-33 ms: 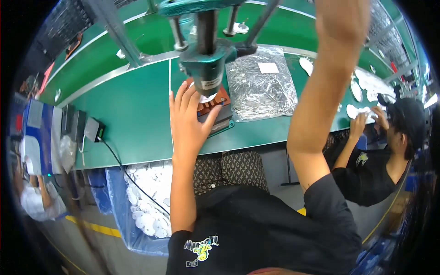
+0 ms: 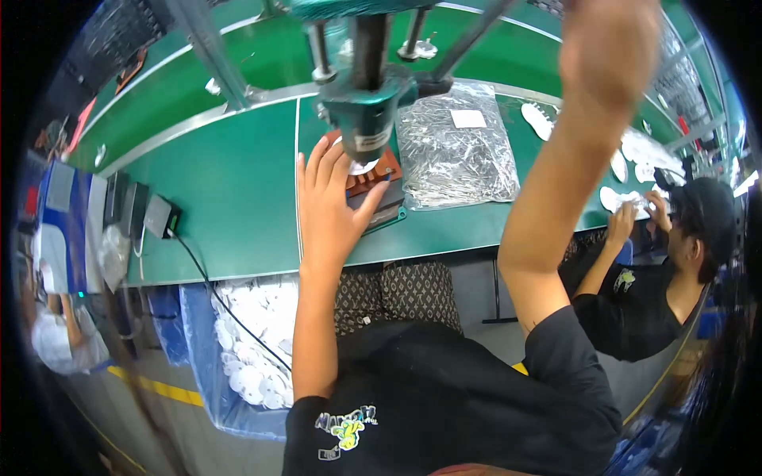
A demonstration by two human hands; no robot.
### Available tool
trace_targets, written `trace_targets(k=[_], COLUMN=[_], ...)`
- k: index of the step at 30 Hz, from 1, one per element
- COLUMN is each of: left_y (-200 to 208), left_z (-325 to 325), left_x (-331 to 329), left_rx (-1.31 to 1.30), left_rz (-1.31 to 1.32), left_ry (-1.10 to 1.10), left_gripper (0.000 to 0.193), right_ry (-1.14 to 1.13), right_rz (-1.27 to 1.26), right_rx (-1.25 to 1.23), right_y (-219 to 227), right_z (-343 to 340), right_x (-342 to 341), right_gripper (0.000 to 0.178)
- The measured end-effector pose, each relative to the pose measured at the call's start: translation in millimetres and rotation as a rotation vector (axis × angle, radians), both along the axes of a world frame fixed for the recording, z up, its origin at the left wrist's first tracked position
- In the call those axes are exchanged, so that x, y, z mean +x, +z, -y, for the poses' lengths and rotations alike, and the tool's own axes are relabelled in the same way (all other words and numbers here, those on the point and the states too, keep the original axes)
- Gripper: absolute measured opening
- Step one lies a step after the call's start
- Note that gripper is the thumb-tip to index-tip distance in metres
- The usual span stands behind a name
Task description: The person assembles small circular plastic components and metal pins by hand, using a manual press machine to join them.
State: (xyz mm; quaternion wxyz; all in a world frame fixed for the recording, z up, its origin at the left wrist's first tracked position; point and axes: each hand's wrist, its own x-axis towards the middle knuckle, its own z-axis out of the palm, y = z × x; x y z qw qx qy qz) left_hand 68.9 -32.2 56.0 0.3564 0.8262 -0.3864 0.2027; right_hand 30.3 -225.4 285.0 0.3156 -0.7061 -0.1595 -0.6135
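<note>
My left hand [image 2: 325,178] lies with stretched, spread fingers over the left side of an orange-brown fixture block [image 2: 384,167] on the green table. Its fingertips touch or nearly touch a white round part [image 2: 361,168] in the block, while the thumb rests along the near edge. Right above that part stands the dark green head of a press [image 2: 367,119], which hides some of it. My right arm reaches up past the press's right side. The right hand [image 2: 611,47] is blurred and cut off by the top edge, so its fingers and anything in them cannot be seen.
A clear bag of thin metal pieces [image 2: 456,151] lies right of the fixture. White flat parts [image 2: 537,120] are further right, where another person [image 2: 643,278] handles one. A blue-lined bin of white discs [image 2: 194,341] stands below the table's left part. A black cable [image 2: 198,266] hangs over the edge.
The whole view has shifted slightly. My right forearm sits a little further right at the top. My left hand stays on the fixture under the press.
</note>
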Motion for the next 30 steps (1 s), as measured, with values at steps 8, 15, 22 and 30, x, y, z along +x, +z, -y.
trace_targets(k=[8,15,22,30], left_y=[-11,-19,16,2], left_z=[6,7,-24,-85], left_x=[10,14,-51,-114], left_rx=[-0.156,-0.145,-0.31,-0.631], left_rz=[-0.067,0.086,0.002,-1.191], left_ry=[-0.026,0.034,0.041,-0.208], left_gripper=[0.058,0.062,0.048,0.04], right_ry=[0.73,0.816,0.271,0.091], right_rz=[-0.001,-0.034,-0.121,-0.65], right_rx=[0.443,0.42,0.113,-0.164], right_y=[-147,-91,-133,-265], right_z=[-40,-14,-28,-120], right_x=[-122,-109,-63,-102], right_gripper=[0.044,0.049,0.063,0.053])
